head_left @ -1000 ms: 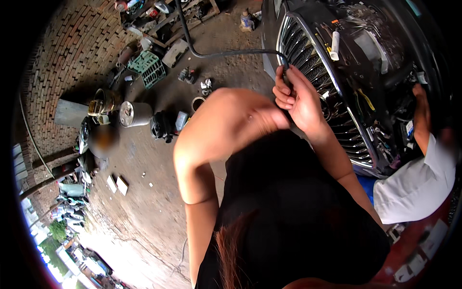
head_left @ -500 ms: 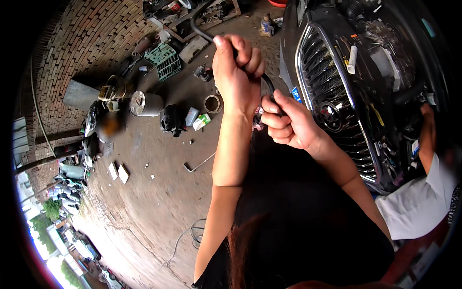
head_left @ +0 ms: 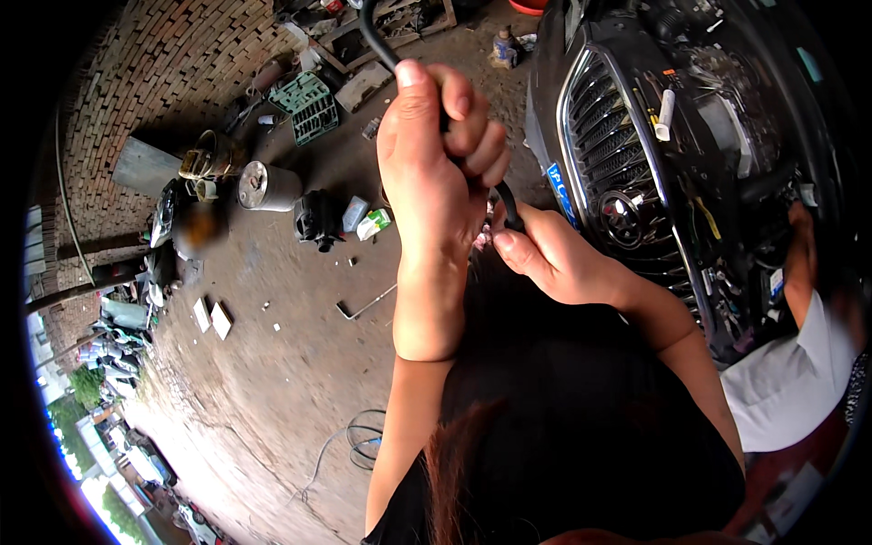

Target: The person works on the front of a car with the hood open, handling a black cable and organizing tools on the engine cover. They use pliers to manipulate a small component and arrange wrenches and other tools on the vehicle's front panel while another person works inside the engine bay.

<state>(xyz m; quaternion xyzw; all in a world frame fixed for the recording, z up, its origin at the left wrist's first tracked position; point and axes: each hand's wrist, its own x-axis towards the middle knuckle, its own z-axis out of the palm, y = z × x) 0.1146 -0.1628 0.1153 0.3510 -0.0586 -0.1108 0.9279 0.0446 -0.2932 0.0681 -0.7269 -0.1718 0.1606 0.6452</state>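
A curved black rubber hose (head_left: pixel 375 38) runs from the top of the view down through my two raised hands. My left hand (head_left: pixel 434 150) is wrapped round its middle stretch, thumb pointing up along it. Lower and to the right, my right hand (head_left: pixel 563 259) holds the hose near its lower end, thumb pressed against it. Its other fingers are mostly hidden behind the hand, and what lies under the thumb is hard to make out. Something small and pinkish shows between the two hands.
On the right stands a dark car with a chrome grille (head_left: pixel 627 150) and an exposed engine bay. Another person's arm (head_left: pixel 802 259) reaches into it. On the floor lie a green tool case (head_left: pixel 309 104), a metal drum (head_left: pixel 270 188), a black bag (head_left: pixel 318 220) and an L-shaped wrench (head_left: pixel 363 303).
My left hand has shifted slightly left and looks larger, still round the hose. My right hand has dropped a little and turned, its fingers now mostly out of sight.
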